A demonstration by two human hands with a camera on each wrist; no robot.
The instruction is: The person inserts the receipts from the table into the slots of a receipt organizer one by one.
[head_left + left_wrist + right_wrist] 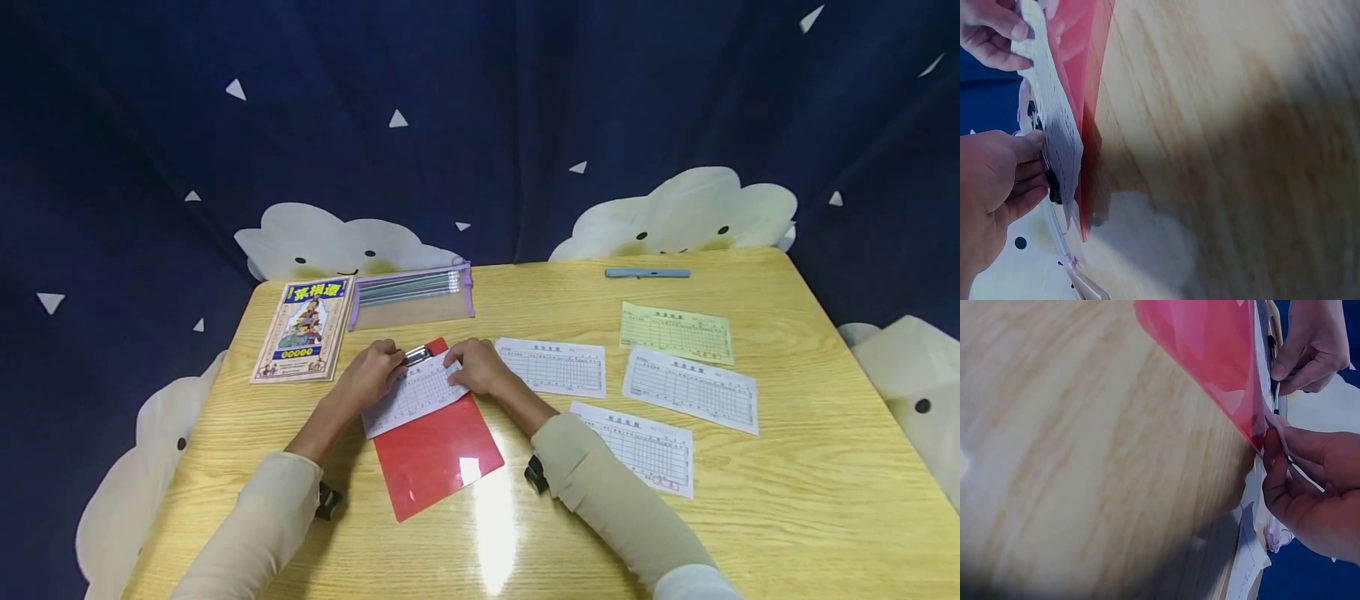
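Note:
A red clipboard point(438, 458) lies tilted on the table, and a white printed receipt slip point(412, 398) lies across its upper part. My left hand point(375, 371) is at the metal clip point(417, 356), pinching it between thumb and fingers, as the left wrist view shows. My right hand point(480, 367) pinches the slip near its upper right corner. In the right wrist view that edge of the slip point(1277, 432) bends up between thumb and fingers. Whether the slip's top edge sits under the clip cannot be told.
To the right lie white receipt slips point(551, 367), point(690, 389), point(637, 447) and a yellow-green slip point(675, 333). Behind them is a blue pen point(647, 272). A comic-covered book point(303, 331) and a purple-edged zip pouch point(411, 296) lie at the back left, before a dark curtain point(495, 125).

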